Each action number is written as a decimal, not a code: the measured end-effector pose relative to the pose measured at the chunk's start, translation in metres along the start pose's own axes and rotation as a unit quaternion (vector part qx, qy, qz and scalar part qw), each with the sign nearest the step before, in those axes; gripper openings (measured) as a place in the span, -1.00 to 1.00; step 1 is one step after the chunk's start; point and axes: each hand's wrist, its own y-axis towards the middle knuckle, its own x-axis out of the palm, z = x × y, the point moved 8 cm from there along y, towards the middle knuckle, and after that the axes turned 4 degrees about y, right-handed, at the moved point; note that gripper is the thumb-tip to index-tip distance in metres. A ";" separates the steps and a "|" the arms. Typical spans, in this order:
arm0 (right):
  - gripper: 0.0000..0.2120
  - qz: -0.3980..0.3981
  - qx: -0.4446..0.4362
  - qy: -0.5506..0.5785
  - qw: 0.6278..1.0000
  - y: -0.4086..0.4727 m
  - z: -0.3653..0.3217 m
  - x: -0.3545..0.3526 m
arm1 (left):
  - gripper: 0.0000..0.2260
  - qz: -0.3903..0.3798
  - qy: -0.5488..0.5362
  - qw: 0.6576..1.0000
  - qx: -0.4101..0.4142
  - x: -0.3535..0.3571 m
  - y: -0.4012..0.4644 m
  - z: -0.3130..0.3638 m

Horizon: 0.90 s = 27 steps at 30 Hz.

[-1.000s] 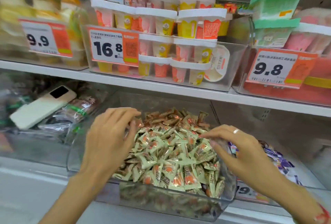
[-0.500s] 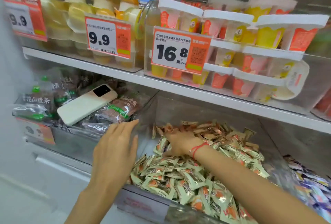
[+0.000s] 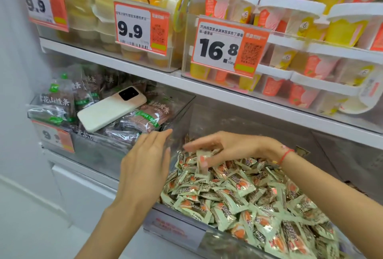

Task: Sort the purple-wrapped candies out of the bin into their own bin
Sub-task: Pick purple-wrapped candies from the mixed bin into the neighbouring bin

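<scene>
A clear bin (image 3: 215, 238) on the lower shelf is heaped with pale green and orange wrapped candies (image 3: 238, 196). No purple-wrapped candy shows in this view. My right hand (image 3: 226, 146) reaches across to the far left of the heap, its fingers curled down, and pinches one pale green candy (image 3: 202, 160) that stands up from the pile. My left hand (image 3: 145, 163) has straight fingers and lies flat against the outside of the bin's left wall, with its fingertips at the top corner.
Left of the candy bin stands another clear bin (image 3: 93, 146) of dark snack packets with a white phone (image 3: 112, 109) lying on top. The white shelf (image 3: 228, 95) above carries bins of jelly cups behind 9.9 and 16.8 price tags.
The view has swung left and the purple candies at the right have left the frame. My right hand has crossed to the heap's far left and lifted slightly. My left hand has stayed at the bin's left wall.
</scene>
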 end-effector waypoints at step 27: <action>-0.78 0.083 0.108 -0.245 0.960 0.053 0.065 0.014 | -0.64 0.013 0.006 1.000 0.015 -0.001 -0.001 0.003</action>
